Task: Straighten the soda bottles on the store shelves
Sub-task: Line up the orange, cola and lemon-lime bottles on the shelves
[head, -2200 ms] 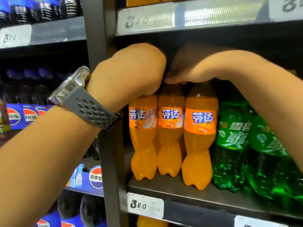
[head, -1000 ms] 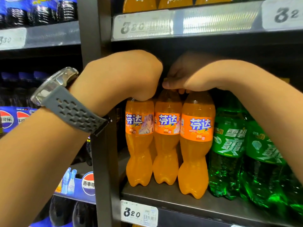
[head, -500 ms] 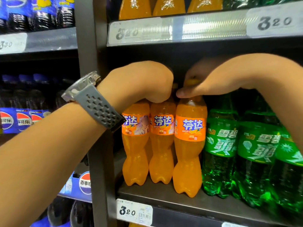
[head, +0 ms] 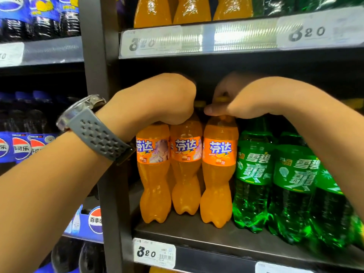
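Note:
Three orange soda bottles stand side by side at the front of a dark shelf (head: 206, 239): a left one (head: 153, 174), a middle one (head: 186, 170) and a right one (head: 217, 174). My left hand (head: 163, 99), with a grey watch on the wrist, is closed over the tops of the left and middle bottles. My right hand (head: 236, 101) grips the right bottle's neck just under its yellow cap. The labels face forward. The right bottle stands slightly further forward than the other two.
Green soda bottles (head: 254, 180) crowd the shelf right of the orange ones. A black upright post (head: 98, 75) separates this bay from dark cola bottles (head: 21, 134) on the left. More orange bottles (head: 153, 10) stand on the shelf above. Price tags (head: 154, 253) line the shelf edges.
The view has shifted so the shelf sits lower in frame. Both hands stay on the orange bottle tops, and the three bottles now stand closer together and more upright.

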{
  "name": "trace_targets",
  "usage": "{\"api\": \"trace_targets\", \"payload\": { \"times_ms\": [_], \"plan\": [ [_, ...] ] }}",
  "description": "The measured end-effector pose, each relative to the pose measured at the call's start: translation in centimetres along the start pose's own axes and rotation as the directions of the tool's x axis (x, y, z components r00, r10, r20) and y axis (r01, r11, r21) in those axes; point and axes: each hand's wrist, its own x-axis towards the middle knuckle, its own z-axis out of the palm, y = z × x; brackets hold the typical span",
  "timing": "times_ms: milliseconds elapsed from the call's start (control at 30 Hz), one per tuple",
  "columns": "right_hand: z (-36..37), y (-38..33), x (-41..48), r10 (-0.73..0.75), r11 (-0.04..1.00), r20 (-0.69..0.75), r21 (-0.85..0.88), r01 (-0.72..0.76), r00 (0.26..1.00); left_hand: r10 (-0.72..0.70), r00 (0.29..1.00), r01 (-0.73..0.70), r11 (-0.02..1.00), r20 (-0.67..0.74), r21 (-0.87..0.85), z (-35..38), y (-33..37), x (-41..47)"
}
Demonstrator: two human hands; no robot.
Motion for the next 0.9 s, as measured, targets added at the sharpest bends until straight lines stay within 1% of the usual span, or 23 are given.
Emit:
{"api": "trace_targets", "payload": {
  "times_ms": [133,400,500,567,633,733,833,900],
  "plan": [
    [0.2,0.1,0.5,-0.017,1.0,-0.033,0.007,0.017,0.999,0.004,1.0,-0.004,0.999,-0.017,-0.039,-0.2,-0.4,-0.1],
    [0.4,0.6,0.7,-0.023,1.0,-0.041,0.011,0.024,0.999,0.039,0.999,-0.039,0.999,0.011,-0.038,-0.1,-0.9,-0.1],
    [0.0,1.0,0.4,-0.059,0.997,0.027,0.042,0.058,0.998,0.046,0.999,-0.045,0.998,0.029,-0.048,-0.1,-0.9,-0.1],
    [-0.2,1.3,0.3,-0.087,0.99,0.067,0.115,0.079,0.994,0.059,0.997,-0.057,0.997,0.04,-0.048,-0.1,-0.9,-0.1],
    [-0.1,1.4,0.3,-0.09,0.983,0.032,0.164,0.083,0.995,0.067,0.997,-0.065,0.997,0.048,-0.039,0.0,-0.9,0.0],
    [0.5,1.4,0.5,-0.06,0.986,-0.038,0.156,0.065,0.998,0.067,0.996,-0.066,0.998,0.064,-0.015,0.2,-0.8,0.1],
    [0.7,1.4,0.4,-0.04,0.986,-0.057,0.161,0.048,0.998,0.053,0.996,-0.05,0.997,0.073,-0.051,0.1,-0.7,0.2],
    [0.6,1.6,0.3,-0.047,0.989,-0.044,0.135,0.053,0.998,0.038,0.997,-0.033,0.997,0.066,-0.074,0.1,-0.4,0.2]
  ]
}}
